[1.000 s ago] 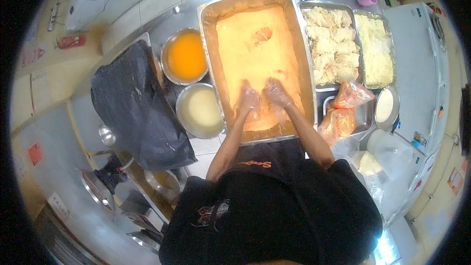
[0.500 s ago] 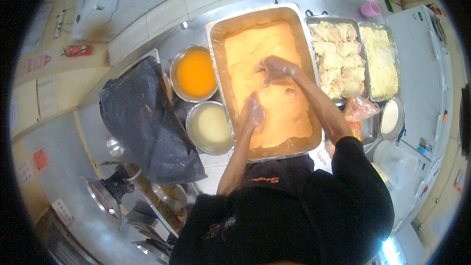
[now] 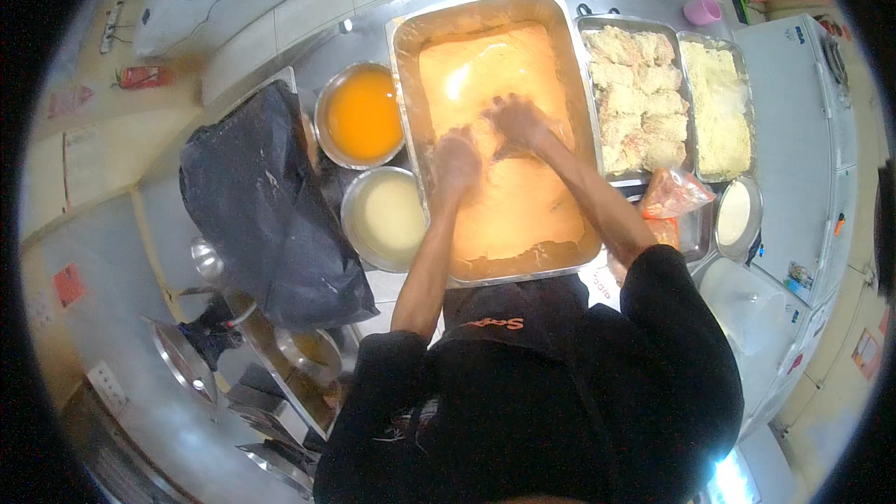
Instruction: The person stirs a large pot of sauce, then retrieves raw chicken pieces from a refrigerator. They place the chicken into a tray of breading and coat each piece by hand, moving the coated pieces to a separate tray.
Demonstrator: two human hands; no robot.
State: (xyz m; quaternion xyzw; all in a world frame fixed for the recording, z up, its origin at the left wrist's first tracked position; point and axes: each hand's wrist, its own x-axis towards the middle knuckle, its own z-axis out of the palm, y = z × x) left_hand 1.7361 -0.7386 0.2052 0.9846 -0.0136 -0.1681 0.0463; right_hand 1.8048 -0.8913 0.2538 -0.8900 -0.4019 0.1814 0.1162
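My left hand (image 3: 456,164) sat near the left edge of the tray (image 3: 476,19), right hand (image 3: 519,122) apart; grips too blurred to tell. Powder (image 3: 523,215) lay open by near edge.

Orange lettering (image 3: 497,324) crosses the black apron (image 3: 546,306); red print (image 3: 605,291) marks something white.

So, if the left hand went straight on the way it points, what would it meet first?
Probably more of the orange mixture ahead of the left hand, then the far wall of the metal tray; depth is unclear.
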